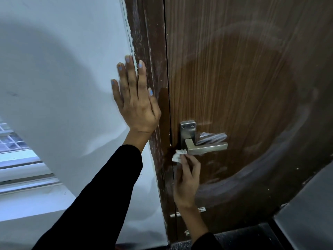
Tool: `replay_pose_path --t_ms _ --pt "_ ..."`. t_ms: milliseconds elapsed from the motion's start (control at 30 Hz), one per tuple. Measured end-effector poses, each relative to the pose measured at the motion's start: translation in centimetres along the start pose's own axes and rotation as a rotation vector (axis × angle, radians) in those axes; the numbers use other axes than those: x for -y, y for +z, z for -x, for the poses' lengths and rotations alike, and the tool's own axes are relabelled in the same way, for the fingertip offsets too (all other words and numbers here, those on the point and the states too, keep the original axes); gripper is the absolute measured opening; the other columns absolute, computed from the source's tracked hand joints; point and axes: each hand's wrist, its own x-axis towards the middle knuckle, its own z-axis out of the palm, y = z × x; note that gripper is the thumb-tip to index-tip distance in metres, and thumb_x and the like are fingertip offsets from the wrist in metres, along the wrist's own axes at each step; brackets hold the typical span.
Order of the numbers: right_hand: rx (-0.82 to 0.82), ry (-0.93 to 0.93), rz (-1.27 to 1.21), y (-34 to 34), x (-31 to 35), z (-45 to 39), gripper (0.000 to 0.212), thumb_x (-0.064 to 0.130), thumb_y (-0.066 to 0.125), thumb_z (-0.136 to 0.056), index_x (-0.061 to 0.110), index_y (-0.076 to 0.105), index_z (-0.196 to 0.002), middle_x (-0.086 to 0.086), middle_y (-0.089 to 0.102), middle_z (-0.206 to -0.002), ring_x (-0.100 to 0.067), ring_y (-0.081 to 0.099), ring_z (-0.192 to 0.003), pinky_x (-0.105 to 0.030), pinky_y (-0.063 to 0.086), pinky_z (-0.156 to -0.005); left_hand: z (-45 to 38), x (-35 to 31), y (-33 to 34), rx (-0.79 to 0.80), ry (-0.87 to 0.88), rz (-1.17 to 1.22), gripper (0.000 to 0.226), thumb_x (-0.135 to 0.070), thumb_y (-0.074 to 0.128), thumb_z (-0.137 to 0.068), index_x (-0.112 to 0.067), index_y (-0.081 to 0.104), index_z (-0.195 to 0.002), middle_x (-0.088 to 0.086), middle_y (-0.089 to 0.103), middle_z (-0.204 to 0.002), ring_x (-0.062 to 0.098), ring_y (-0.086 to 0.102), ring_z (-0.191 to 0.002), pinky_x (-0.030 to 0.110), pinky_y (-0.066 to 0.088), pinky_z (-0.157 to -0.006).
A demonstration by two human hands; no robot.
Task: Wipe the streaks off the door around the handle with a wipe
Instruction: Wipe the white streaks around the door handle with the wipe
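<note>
The person stands facing a brown wood-grain door (234, 78), with both arms raised in black sleeves.

Left hand (137, 105): spread flat, fingers straight and pointing up. The palm lies against the white wall (63, 69), and the index finger and thumb overlap the dark, scuffed door frame (144, 42). This grip is open and holds nothing.

Right hand (187, 181): raised from below, fingers closed around a small, crumpled white wipe (178, 155). The wipe protrudes above the fingertips and is pressed against the door surface at the latch edge, just left of and slightly below the handle (205, 147).

Handle: a metal lever pointing right, mounted on a rectangular plate (188, 129) with two screws. The wipe touches or nearly touches the inner end of the lever; exact contact cannot be confirmed.

Door surface: pale, hazy streaks (212, 170) run below and to the right of the handle, and a broad curved smear arcs across the upper panel. A dark shadow covers much of the centre of the door.

A window (14, 141) shows at the lower left.
</note>
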Motion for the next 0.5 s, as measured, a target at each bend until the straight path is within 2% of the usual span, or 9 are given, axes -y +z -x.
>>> replay_pose_path --t_ms 100,167,233,333,500 --pt "-0.061 -0.025 0.010 0.4 0.2 -1.8 0.033 -0.013 0.070 -0.071 -0.004 0.068 -0.102 -0.020 0.060 -0.102 -0.016 0.052 -0.100 -0.020 0.044 -0.093 0.0 0.0 0.0 0.005 0.003 0.012 0.052 -0.024 0.031 -0.097 -0.013 0.027 -0.147 0.016 0.035 -0.150 0.030 0.023 -0.142 0.039 0.006 -0.119" --pt "-0.064 0.009 -0.002 0.3 0.0 -2.4 0.022 -0.010 0.072 -0.071 -0.002 0.071 -0.092 -0.017 0.064 -0.094 -0.012 0.055 -0.094 -0.014 0.045 -0.088 0.0 0.1 0.0 0.009 0.008 0.011 0.052 -0.025 0.029 -0.097 -0.013 0.026 -0.148 0.016 0.034 -0.151 0.030 0.022 -0.143 0.040 0.006 -0.119" --pt "-0.054 0.117 -0.021 0.2 -0.4 -2.2 0.017 -0.007 0.075 -0.069 0.000 0.071 -0.083 -0.011 0.064 -0.091 -0.013 0.060 -0.087 -0.008 0.046 -0.081 0.0 0.2 0.1 0.002 0.005 0.012 0.052 -0.025 0.029 -0.097 -0.014 0.026 -0.148 0.016 0.034 -0.151 0.030 0.022 -0.143 0.040 0.006 -0.119" --pt "-0.076 0.362 -0.089 -0.3 -1.3 -1.5 0.013 -0.007 0.075 -0.069 0.000 0.071 -0.079 0.000 0.060 -0.089 -0.022 0.065 -0.080 -0.008 0.048 -0.065 0.1 0.1 0.2 0.000 0.004 0.012 0.052 -0.025 0.030 -0.097 -0.014 0.026 -0.148 0.015 0.034 -0.151 0.030 0.022 -0.143 0.039 0.006 -0.119" --pt "-0.163 0.337 -0.287 -0.2 -0.3 -2.3 0.023 -0.006 0.074 -0.069 0.012 0.069 -0.082 -0.007 0.066 -0.086 -0.004 0.063 -0.078 -0.006 0.048 -0.067 0.0 0.2 0.3 -0.005 0.005 0.017 0.052 -0.026 0.029 -0.097 -0.014 0.026 -0.148 0.015 0.033 -0.151 0.029 0.022 -0.143 0.039 0.007 -0.119"
